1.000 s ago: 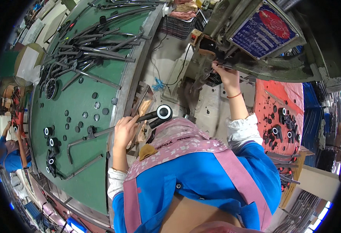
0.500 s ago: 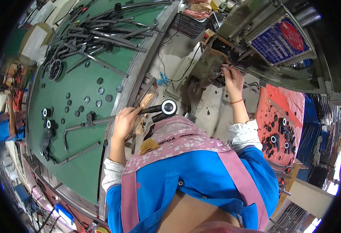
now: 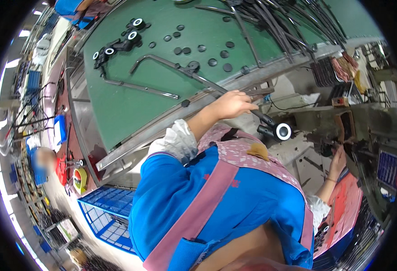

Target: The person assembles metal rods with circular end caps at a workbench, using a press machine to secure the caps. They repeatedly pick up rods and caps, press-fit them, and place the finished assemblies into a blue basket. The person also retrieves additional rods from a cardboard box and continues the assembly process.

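Note:
My left hand [image 3: 233,105] is closed round a long metal tube [image 3: 207,82]. The tube's far end is bent into a hook over the green table. At its near end, beside my apron, is a black hinged joint with a white ring [image 3: 283,131]. On the right, my right hand [image 3: 338,160] reaches to a dark green machine [image 3: 365,122], fingers drawn together at its working part. What those fingers hold is too small and dark to make out. A small black round fitting [image 3: 193,66] sits against the tube on the table.
The green table [image 3: 130,115] bears black caps [image 3: 201,48], a pile of dark tubes [image 3: 280,31], black joints with white rings [image 3: 133,35] and another tube [image 3: 140,88]. A red-covered surface [image 3: 343,210] lies right, a blue crate [image 3: 108,203] behind me. Another person [image 3: 74,9] is at far left.
My view has swung round, so the table now fills the top and the machine sits at the right edge. My left hand still holds the tube; my right hand stays at the machine.

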Tool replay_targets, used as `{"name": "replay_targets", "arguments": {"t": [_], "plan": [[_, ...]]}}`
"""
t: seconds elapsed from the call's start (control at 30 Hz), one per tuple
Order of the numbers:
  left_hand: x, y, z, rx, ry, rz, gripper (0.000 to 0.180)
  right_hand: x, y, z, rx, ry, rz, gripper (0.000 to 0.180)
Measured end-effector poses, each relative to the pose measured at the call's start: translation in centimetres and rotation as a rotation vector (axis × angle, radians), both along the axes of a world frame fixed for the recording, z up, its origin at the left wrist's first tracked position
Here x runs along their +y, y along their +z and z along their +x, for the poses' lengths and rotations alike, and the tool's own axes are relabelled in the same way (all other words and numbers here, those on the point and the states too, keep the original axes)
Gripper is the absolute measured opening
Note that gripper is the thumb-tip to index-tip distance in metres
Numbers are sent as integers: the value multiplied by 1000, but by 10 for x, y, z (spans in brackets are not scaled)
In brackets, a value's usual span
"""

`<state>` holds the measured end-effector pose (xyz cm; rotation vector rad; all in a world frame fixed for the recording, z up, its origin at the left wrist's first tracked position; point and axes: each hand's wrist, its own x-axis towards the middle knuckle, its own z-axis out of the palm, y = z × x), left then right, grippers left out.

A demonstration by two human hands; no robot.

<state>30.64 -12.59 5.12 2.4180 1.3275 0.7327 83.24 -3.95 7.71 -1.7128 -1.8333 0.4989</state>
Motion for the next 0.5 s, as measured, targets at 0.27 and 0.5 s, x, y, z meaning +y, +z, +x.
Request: {"name": "replay_targets", "arguments": {"t": [0.27, 0.5], "plan": [[-10, 0, 0, -73, 93, 45, 33, -82, 14, -187, 945, 256, -719, 53], [-69, 12, -98, -15, 383, 162, 36, -84, 24, -248, 930, 268, -915, 43]]}}
